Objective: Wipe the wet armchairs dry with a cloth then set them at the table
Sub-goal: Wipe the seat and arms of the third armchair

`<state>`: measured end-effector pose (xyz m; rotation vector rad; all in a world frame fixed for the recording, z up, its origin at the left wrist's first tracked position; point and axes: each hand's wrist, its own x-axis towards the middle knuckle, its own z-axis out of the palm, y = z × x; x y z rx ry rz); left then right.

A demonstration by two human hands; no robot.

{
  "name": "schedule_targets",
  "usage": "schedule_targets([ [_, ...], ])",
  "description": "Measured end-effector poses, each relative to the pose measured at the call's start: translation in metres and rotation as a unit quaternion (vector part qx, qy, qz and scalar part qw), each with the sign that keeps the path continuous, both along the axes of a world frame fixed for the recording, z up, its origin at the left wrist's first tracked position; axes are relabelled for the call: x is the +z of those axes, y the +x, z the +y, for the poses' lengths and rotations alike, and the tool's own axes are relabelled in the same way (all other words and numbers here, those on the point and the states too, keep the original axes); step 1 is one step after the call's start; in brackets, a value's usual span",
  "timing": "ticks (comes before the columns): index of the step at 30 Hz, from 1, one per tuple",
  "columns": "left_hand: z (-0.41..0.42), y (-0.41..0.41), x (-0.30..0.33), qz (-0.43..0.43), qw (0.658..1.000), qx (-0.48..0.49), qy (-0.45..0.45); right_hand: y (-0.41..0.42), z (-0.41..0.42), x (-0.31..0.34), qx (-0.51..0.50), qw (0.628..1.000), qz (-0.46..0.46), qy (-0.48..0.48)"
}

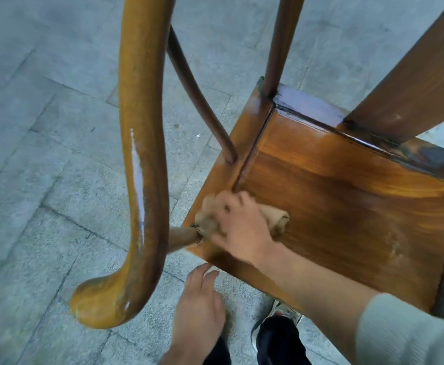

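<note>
chair: wooden armchair (347,196) stood on a grey paved floor (44,127), shot from right above, so the seat filled the right half of the frame. Seat looked glossy, with a wet sheen toward the back rail.
armrest: the big curved arm (142,154) swept down the left side, close to the camera, ending in a rounded tip near the bottom left. It had pale shiny streaks along it, water or worn finish, couldn't tell which.
backrest: a flat splat (410,83) rose from the back of the seat at top right, with thinner round posts beside it.
cloth: a tan cloth (276,219), bunched up, sat on the front left part of the seat, partly under the right hand, with one end wrapped around the base of the armrest post at the seat corner.
right hand: right hand (239,227) was pressed down on the cloth, fingers curled over it and gripping it. Blurry, grey sleeve on the arm.
left hand: left hand (200,309) hung just off the front edge of the seat, fingers relaxed and loose, holding nothing and not touching the chair as far as I could see.
feet: dark trousers and a shoe (279,314) showed below the seat edge.
</note>
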<state>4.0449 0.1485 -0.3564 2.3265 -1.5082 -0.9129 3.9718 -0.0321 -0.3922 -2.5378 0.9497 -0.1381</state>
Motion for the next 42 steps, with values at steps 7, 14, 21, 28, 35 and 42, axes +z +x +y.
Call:
schedule_targets([
  [7,-0.011,0.018,-0.008,-0.067,0.998,0.009,0.019,0.053,-0.039,0.009,-0.130,0.991,0.032,0.009],
  [14,-0.005,0.012,-0.004,-0.069,0.996,0.004,0.057,-0.042,0.030,0.003,0.055,0.997,0.055,-0.005],
  [21,-0.006,0.009,0.000,-0.095,0.993,-0.006,0.072,-0.121,0.057,0.031,-0.052,0.978,0.193,0.062],
  [28,-0.041,-0.033,0.008,-0.059,0.992,-0.111,0.029,-0.210,0.084,0.041,-0.219,0.942,0.241,0.087],
  [35,-0.121,-0.099,0.000,-0.074,0.962,-0.263,-0.020,-0.277,0.117,0.042,-0.550,0.827,0.047,0.105],
  [42,-0.228,-0.132,-0.029,-0.119,0.945,-0.292,-0.088,-0.300,-0.057,0.011,-0.670,0.743,-0.004,-0.007],
])
